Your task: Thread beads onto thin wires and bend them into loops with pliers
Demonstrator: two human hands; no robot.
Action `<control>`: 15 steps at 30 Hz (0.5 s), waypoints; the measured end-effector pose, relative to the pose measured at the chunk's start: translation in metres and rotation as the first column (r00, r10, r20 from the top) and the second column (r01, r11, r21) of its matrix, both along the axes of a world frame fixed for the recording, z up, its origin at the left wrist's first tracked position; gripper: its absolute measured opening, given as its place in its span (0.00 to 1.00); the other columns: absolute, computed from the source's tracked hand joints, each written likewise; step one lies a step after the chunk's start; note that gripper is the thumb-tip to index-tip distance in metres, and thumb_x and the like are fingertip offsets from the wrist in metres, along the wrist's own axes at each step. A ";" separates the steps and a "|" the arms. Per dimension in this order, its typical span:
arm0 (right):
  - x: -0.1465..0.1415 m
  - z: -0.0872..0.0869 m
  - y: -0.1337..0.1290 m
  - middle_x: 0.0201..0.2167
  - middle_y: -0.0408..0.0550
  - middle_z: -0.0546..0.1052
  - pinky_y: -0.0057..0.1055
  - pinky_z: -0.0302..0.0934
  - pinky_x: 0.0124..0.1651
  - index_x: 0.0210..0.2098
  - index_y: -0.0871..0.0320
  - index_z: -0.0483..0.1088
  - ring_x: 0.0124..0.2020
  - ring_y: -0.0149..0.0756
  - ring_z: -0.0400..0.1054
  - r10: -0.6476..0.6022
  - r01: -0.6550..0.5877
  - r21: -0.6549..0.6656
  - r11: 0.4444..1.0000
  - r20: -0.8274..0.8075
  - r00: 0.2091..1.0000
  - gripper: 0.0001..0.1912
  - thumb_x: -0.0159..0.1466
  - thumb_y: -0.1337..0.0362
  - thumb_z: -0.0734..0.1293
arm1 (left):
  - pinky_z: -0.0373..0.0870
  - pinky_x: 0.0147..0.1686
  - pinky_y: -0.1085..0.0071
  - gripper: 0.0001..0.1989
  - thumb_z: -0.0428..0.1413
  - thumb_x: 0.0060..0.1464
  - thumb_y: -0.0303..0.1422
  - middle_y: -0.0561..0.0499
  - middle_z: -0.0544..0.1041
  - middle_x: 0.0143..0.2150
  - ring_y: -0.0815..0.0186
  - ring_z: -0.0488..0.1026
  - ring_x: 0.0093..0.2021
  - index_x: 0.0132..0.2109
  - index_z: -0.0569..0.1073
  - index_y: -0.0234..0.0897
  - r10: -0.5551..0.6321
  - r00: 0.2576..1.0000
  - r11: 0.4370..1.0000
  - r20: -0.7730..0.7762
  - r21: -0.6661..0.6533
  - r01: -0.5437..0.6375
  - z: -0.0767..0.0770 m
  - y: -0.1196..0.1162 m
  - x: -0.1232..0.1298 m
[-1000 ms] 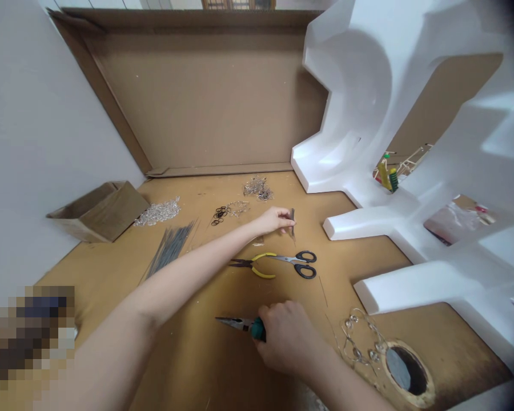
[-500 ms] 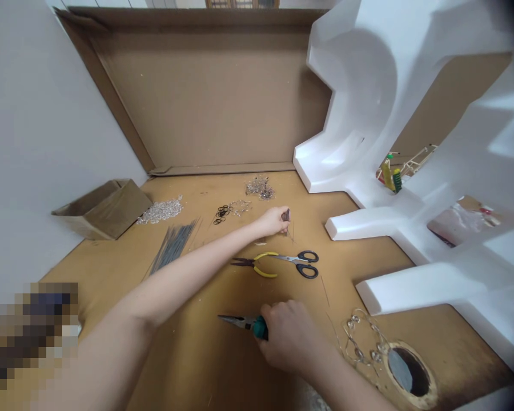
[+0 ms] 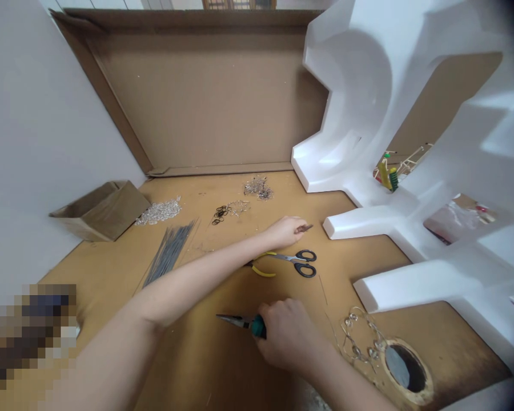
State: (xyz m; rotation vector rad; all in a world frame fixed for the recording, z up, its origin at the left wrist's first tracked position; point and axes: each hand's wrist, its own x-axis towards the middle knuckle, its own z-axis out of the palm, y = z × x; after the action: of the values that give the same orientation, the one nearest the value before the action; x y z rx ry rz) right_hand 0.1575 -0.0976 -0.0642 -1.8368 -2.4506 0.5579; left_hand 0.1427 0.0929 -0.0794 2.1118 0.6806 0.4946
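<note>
Pinching a small dark sliver (image 3: 304, 228) between the fingertips (image 3: 297, 226) of the left hand (image 3: 285, 233), grip closed tightly on it, holding it above the tabletop (image 3: 197, 365) and just short of the white foam packing (image 3: 360, 222) at 3 o'clock. Clamping needle-nose pliers (image 3: 235, 321) in the right hand (image 3: 285, 334), grip wrapped around the teal handles, tips pointing toward 9 o'clock, jaws together as far as the view shows. Reaching across yellow-handled pliers (image 3: 261, 270) with the left forearm (image 3: 197, 285) covering their jaws and much of their handles. Working just above black-handled scissors (image 3: 293, 260) at 6 o'clock from the left hand, with a bundle of thin wire rods (image 3: 169, 254) and a heap of clear beads (image 3: 158, 212) at 9 o'clock, small black rings (image 3: 219, 214) at 10 o'clock, and a tangle of silvery wire pieces (image 3: 257, 188) at 11 o'clock. Facing a beaded wire strand (image 3: 360, 339) at 3 o'clock from the right hand, beside a round hole (image 3: 400, 368) in the tabletop, and keeping an open cardboard box (image 3: 100, 211) far off at 9 o'clock.
</note>
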 end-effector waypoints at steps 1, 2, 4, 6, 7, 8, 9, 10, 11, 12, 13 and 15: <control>0.000 0.000 0.000 0.28 0.52 0.76 0.33 0.55 0.30 0.31 0.59 0.69 0.30 0.44 0.70 -0.001 0.001 -0.002 1.000 -0.002 1.000 0.11 0.54 0.61 0.59 | 0.65 0.35 0.72 0.04 0.53 0.46 0.25 0.52 0.69 0.28 0.71 0.67 0.29 0.33 0.70 0.32 0.007 0.999 0.996 0.032 -0.084 -0.004 -0.004 0.003 0.000; 0.000 0.001 0.000 0.28 0.52 0.76 0.33 0.55 0.30 0.31 0.59 0.69 0.30 0.44 0.70 -0.002 0.002 -0.005 1.000 -0.005 1.000 0.11 0.54 0.61 0.60 | 0.66 0.33 0.73 0.02 0.53 0.47 0.25 0.53 0.68 0.26 0.72 0.67 0.27 0.32 0.69 0.31 0.014 0.999 0.988 0.052 -0.152 -0.006 -0.008 0.007 -0.001; 0.000 0.002 0.000 0.28 0.52 0.76 0.33 0.56 0.30 0.31 0.59 0.70 0.30 0.44 0.70 -0.001 0.001 -0.013 1.000 -0.010 1.000 0.11 0.53 0.61 0.60 | 0.68 0.28 0.73 0.05 0.53 0.48 0.24 0.54 0.67 0.25 0.74 0.67 0.23 0.36 0.67 0.30 0.032 0.997 0.973 0.074 -0.229 -0.015 -0.014 0.012 -0.002; 0.000 0.002 0.000 0.28 0.52 0.76 0.33 0.55 0.29 0.31 0.59 0.70 0.29 0.44 0.70 0.000 0.000 -0.015 1.000 -0.011 1.000 0.11 0.53 0.61 0.60 | 0.69 0.26 0.74 0.10 0.53 0.47 0.22 0.56 0.67 0.25 0.75 0.68 0.21 0.40 0.65 0.30 0.063 0.992 0.955 0.108 -0.294 -0.029 -0.020 0.016 -0.005; 0.000 0.001 0.000 0.28 0.53 0.76 0.32 0.55 0.29 0.31 0.59 0.70 0.29 0.44 0.70 -0.001 0.001 -0.012 1.000 -0.013 1.000 0.11 0.53 0.61 0.61 | 0.69 0.26 0.74 0.11 0.53 0.47 0.22 0.56 0.67 0.24 0.75 0.68 0.21 0.40 0.65 0.30 0.076 0.989 0.947 0.123 -0.320 -0.033 -0.022 0.016 -0.006; 0.000 0.001 -0.001 0.28 0.53 0.76 0.32 0.55 0.29 0.30 0.59 0.70 0.29 0.44 0.70 -0.001 0.001 -0.007 1.000 -0.014 1.000 0.11 0.53 0.61 0.61 | 0.69 0.26 0.74 0.10 0.53 0.47 0.21 0.56 0.67 0.24 0.76 0.68 0.21 0.40 0.65 0.29 0.084 0.987 0.939 0.135 -0.341 -0.034 -0.024 0.016 -0.006; 0.000 0.000 -0.001 0.28 0.53 0.76 0.32 0.55 0.29 0.31 0.60 0.70 0.29 0.44 0.70 -0.003 0.003 -0.001 1.000 -0.016 1.000 0.11 0.53 0.60 0.61 | 0.69 0.26 0.75 0.09 0.53 0.47 0.21 0.56 0.67 0.23 0.76 0.68 0.21 0.38 0.66 0.28 0.088 0.986 0.933 0.144 -0.360 -0.030 -0.025 0.016 -0.007; 0.000 0.000 -0.001 0.28 0.53 0.76 0.32 0.55 0.29 0.31 0.60 0.69 0.29 0.44 0.70 -0.007 0.007 0.003 1.000 -0.018 1.000 0.11 0.53 0.60 0.61 | 0.69 0.26 0.75 0.07 0.53 0.47 0.22 0.55 0.68 0.22 0.76 0.68 0.21 0.37 0.67 0.28 0.087 0.984 0.926 0.153 -0.376 -0.024 -0.026 0.015 -0.007; 0.000 -0.001 0.000 0.28 0.53 0.76 0.32 0.55 0.29 0.31 0.60 0.69 0.30 0.43 0.70 -0.010 0.010 0.004 1.000 -0.021 1.000 0.11 0.53 0.60 0.61 | 0.69 0.26 0.75 0.06 0.53 0.47 0.22 0.55 0.68 0.21 0.76 0.68 0.21 0.36 0.68 0.27 0.085 0.983 0.921 0.160 -0.389 -0.016 -0.027 0.014 -0.007; 0.000 -0.001 0.000 0.28 0.53 0.76 0.32 0.55 0.29 0.31 0.60 0.69 0.30 0.43 0.70 -0.010 0.010 -0.001 1.000 -0.023 1.000 0.11 0.53 0.60 0.61 | 0.69 0.26 0.75 0.05 0.53 0.47 0.22 0.54 0.68 0.21 0.75 0.68 0.21 0.35 0.68 0.27 0.082 0.983 0.916 0.165 -0.400 -0.009 -0.027 0.013 -0.007; 0.000 -0.001 0.000 0.28 0.53 0.76 0.32 0.55 0.29 0.31 0.60 0.69 0.30 0.43 0.70 -0.011 0.011 -0.005 1.000 -0.024 1.000 0.11 0.53 0.60 0.61 | 0.69 0.26 0.76 0.05 0.53 0.48 0.22 0.53 0.69 0.22 0.75 0.68 0.21 0.35 0.69 0.26 0.077 0.983 0.913 0.169 -0.409 -0.001 -0.027 0.012 -0.007; 0.000 -0.002 0.001 0.28 0.53 0.76 0.32 0.55 0.29 0.30 0.60 0.69 0.29 0.42 0.70 -0.010 0.009 -0.012 1.000 -0.022 1.000 0.11 0.53 0.60 0.61 | 0.69 0.24 0.76 0.04 0.52 0.48 0.23 0.51 0.70 0.24 0.75 0.68 0.22 0.34 0.69 0.26 0.067 0.982 0.908 0.175 -0.419 0.012 -0.025 0.010 -0.007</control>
State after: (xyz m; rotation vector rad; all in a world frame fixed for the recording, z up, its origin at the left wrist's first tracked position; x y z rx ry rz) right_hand 0.1573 -0.0965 -0.0660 -1.8354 -2.4285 0.5904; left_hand 0.1361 0.1032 -0.1047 1.6311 0.6439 0.5029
